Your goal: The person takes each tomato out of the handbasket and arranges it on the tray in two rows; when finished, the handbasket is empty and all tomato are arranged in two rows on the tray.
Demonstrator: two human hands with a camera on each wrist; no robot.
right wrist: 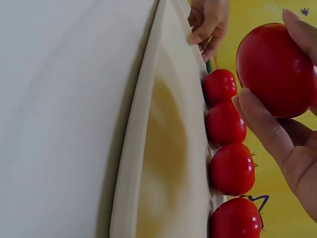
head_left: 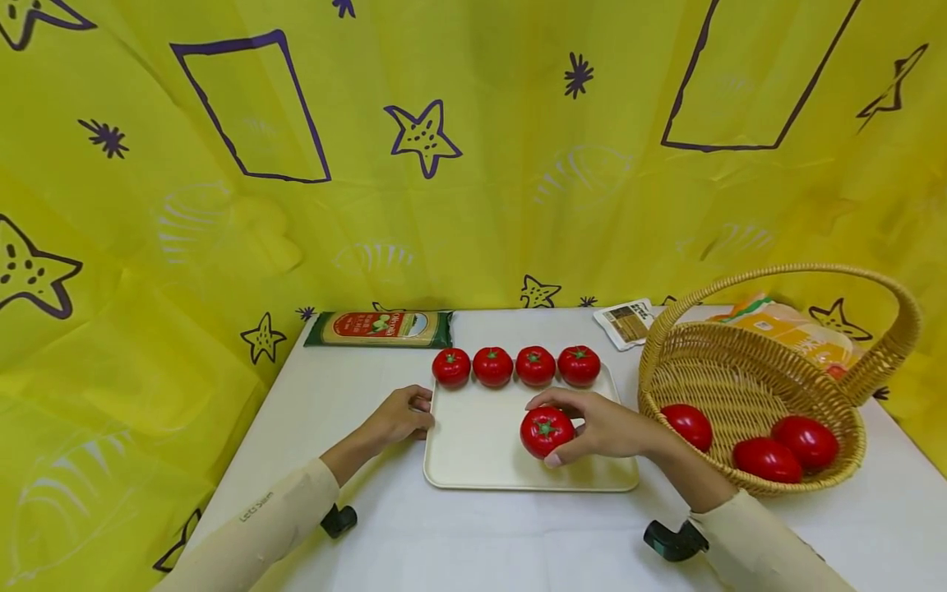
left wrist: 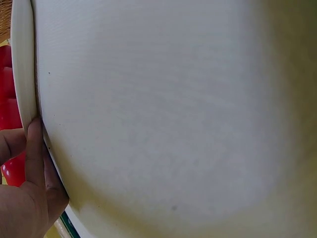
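My right hand (head_left: 602, 423) holds a red tomato (head_left: 545, 431) between thumb and fingers, over the right half of a cream tray (head_left: 473, 460). In the right wrist view this tomato (right wrist: 272, 69) shows above the tray, its smooth side facing the camera. Several other tomatoes (head_left: 492, 367) stand in a row along the tray's far edge, green stems up. At the left rim, my left hand (head_left: 399, 418) pinches the tray's edge. The left wrist view shows its fingers (left wrist: 34, 153) right against the rim, partly underneath.
A wicker basket (head_left: 740, 362) with a tall handle stands at right, with three red tomatoes (head_left: 768, 460) inside. Behind it lies an orange-and-white package (head_left: 795, 329). A small white packet (head_left: 625, 322) and a green noodle-like package (head_left: 379, 329) lie along the back, before a yellow curtain.
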